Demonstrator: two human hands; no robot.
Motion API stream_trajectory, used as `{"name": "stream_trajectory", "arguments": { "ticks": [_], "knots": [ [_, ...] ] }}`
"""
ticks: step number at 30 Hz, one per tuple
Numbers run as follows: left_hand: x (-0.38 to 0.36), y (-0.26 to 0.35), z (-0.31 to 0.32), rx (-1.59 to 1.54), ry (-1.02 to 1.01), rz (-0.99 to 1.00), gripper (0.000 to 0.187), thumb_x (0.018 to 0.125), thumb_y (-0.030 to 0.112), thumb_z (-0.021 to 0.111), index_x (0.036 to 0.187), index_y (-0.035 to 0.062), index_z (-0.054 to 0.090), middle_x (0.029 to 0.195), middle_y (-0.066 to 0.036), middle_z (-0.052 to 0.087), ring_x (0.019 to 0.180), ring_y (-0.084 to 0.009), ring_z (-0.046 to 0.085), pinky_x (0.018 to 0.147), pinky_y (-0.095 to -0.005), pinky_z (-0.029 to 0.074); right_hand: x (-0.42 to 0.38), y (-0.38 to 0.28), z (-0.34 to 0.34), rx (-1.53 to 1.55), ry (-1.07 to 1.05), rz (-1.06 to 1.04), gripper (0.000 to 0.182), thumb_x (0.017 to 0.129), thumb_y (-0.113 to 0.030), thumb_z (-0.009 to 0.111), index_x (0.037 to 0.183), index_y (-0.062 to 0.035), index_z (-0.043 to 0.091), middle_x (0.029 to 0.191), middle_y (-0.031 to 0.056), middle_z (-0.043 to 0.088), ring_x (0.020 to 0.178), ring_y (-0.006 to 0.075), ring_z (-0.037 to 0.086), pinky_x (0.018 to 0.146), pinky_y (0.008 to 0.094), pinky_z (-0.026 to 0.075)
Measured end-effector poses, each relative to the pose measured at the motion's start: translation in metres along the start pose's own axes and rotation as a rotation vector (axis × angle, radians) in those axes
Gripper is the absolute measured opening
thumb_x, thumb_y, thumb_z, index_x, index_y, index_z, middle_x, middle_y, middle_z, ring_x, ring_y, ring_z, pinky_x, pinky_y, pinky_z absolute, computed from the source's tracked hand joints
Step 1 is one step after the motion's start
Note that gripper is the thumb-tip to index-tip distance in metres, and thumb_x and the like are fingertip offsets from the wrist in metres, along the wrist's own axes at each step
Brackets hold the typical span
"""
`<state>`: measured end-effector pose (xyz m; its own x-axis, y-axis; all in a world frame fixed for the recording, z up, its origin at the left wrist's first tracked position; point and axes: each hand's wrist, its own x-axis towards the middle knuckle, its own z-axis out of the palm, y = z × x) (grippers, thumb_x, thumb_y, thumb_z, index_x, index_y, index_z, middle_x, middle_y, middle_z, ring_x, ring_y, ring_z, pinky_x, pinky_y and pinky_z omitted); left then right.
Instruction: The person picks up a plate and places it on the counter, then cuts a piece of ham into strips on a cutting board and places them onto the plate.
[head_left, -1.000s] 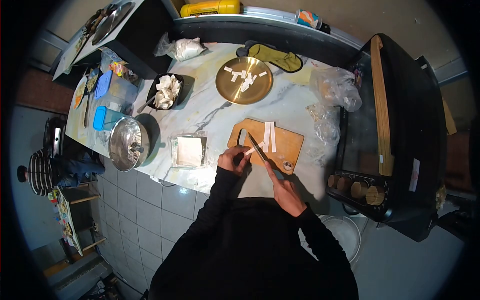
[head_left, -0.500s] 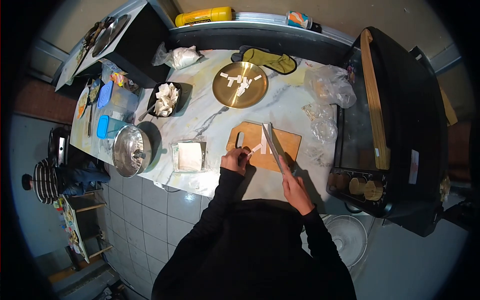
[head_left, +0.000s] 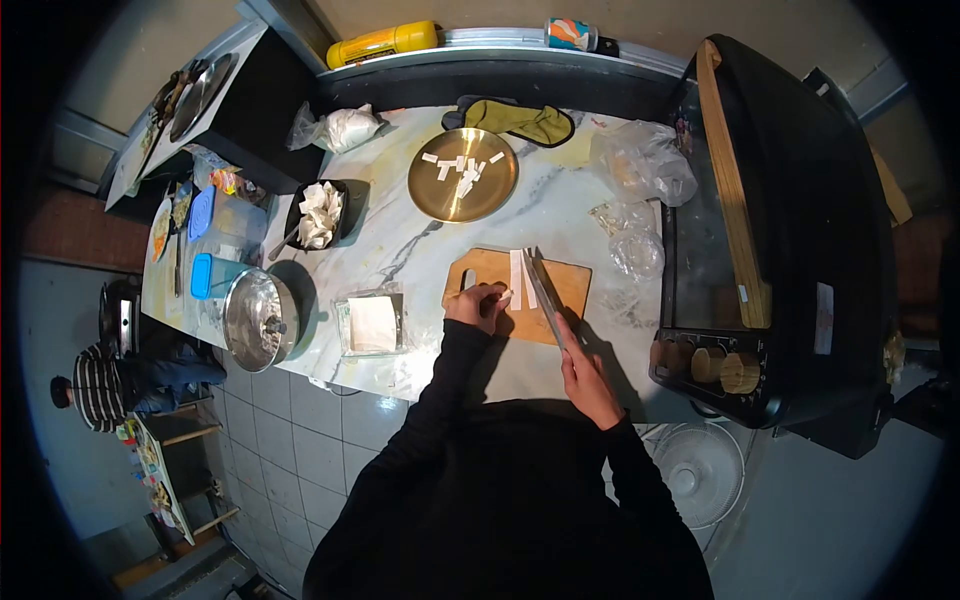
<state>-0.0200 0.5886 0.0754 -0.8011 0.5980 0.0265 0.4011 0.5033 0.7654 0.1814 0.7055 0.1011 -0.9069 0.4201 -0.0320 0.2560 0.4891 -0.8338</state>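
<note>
My right hand (head_left: 588,380) grips a knife (head_left: 543,297), its blade slanting over the wooden cutting board (head_left: 572,285). Long white strips (head_left: 516,282) lie side by side on the board, just left of the blade. At the board's left edge my left hand (head_left: 476,306) has its fingers pinched around a small white piece (head_left: 506,297), close to the strips; what the piece is made of cannot be told. Beyond the board, a round gold-coloured plate (head_left: 430,197) carries several short white pieces (head_left: 468,180).
Left of the board are a clear container of white sheets (head_left: 372,326), a metal bowl (head_left: 262,335) and a black bowl of crumpled white pieces (head_left: 319,216). On the right stand plastic bags (head_left: 645,165) and a black oven (head_left: 790,240). A person (head_left: 110,388) is at far left.
The white piece in my left hand stuck out towards the strips; now it shows shorter at the fingertips. The knife stays in my right hand. The whole view has shifted slightly.
</note>
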Motion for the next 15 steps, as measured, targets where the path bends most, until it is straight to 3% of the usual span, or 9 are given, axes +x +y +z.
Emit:
{"name": "stream_trajectory", "arguments": {
  "ticks": [4,7,10,15],
  "knots": [
    [-0.003,0.003,0.004,0.012,0.016,-0.008,0.016,0.079,0.016,0.077,0.094,0.0095,0.074,0.083,-0.011,0.071,0.076,-0.0293,0.068,0.071,-0.0371,0.053,-0.001,-0.005,-0.007,0.044,-0.056,0.104,0.063,0.095,-0.002,0.047,0.152,-0.0193,0.028,0.137,0.0192,0.050,0.090,0.0440,0.061,0.079,0.0431,0.048],
    [-0.003,0.000,0.006,0.039,0.070,0.051,0.014,0.078,0.015,0.078,0.089,0.0085,0.073,0.082,-0.010,0.070,0.077,-0.0298,0.068,0.071,-0.0372,0.053,0.001,0.003,0.000,0.063,0.032,-0.018,0.063,0.095,-0.002,0.047,0.152,-0.0181,0.028,0.138,0.0189,0.050,0.092,0.0442,0.061,0.077,0.0433,0.049],
    [-0.002,-0.005,0.008,0.011,0.103,0.125,0.013,0.078,0.014,0.078,0.087,0.0084,0.071,0.079,-0.009,0.069,0.069,-0.0275,0.068,0.064,-0.0358,0.052,0.001,0.003,-0.002,0.072,-0.007,0.020,0.062,0.095,-0.001,0.046,0.152,-0.0173,0.028,0.139,0.0190,0.048,0.094,0.0441,0.061,0.077,0.0434,0.050],
    [0.013,-0.002,-0.004,-0.072,0.010,-0.022,0.015,0.077,0.015,0.078,0.087,0.0082,0.069,0.073,-0.008,0.070,0.067,-0.0231,0.069,0.064,-0.0323,0.053,0.003,0.007,-0.001,0.086,-0.006,0.022,0.062,0.095,-0.001,0.046,0.152,-0.0166,0.029,0.141,0.0189,0.047,0.099,0.0444,0.060,0.078,0.0434,0.050]
  ]
}}
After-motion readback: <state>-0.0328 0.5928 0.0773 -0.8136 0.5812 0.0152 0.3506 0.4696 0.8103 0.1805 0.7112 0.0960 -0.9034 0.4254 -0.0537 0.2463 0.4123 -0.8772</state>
